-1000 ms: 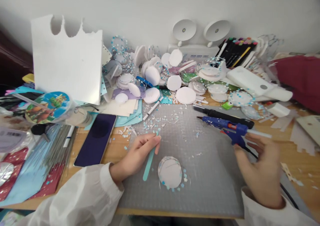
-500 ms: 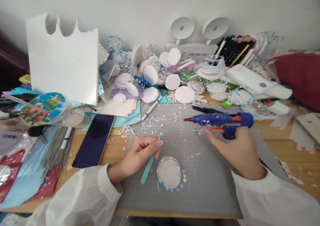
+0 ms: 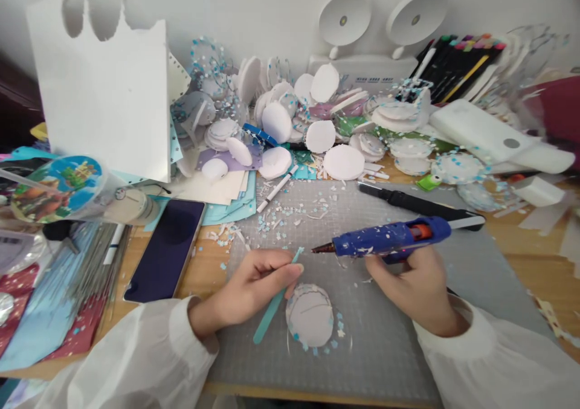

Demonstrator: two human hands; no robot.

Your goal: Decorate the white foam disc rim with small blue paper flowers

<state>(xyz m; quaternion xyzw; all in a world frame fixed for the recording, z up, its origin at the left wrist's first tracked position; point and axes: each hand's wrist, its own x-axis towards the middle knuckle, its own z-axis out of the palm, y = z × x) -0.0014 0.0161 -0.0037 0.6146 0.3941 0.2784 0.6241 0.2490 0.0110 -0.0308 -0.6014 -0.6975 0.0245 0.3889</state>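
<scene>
Between the thumb and fingers of my left hand (image 3: pixel 256 285) is a teal tweezer-like stick (image 3: pixel 270 315), its narrow tip pointing up and away from me. A tiny pale piece seems to sit at that tip. My right hand (image 3: pixel 417 288) is wrapped around the handle of a blue glue gun (image 3: pixel 385 238) spattered with white. The gun's dark nozzle points left, a short way from the stick's tip. Just below my left hand, a white disc (image 3: pixel 310 318) with small blue and white stars around its edge lies on the grey cutting mat (image 3: pixel 371 360).
A black utility knife (image 3: pixel 421 206) lies behind the glue gun. White discs (image 3: pixel 343 161) and star garlands pile up along the wall. A phone (image 3: pixel 165 249), a cup (image 3: pixel 67 188) and wire stems (image 3: pixel 97 279) are on the left. Star scraps litter the mat.
The glue gun has come up off the mat in my right hand and moved left and nearer, uncovering the utility knife. My left hand keeps the stick, and the view has shifted slightly.
</scene>
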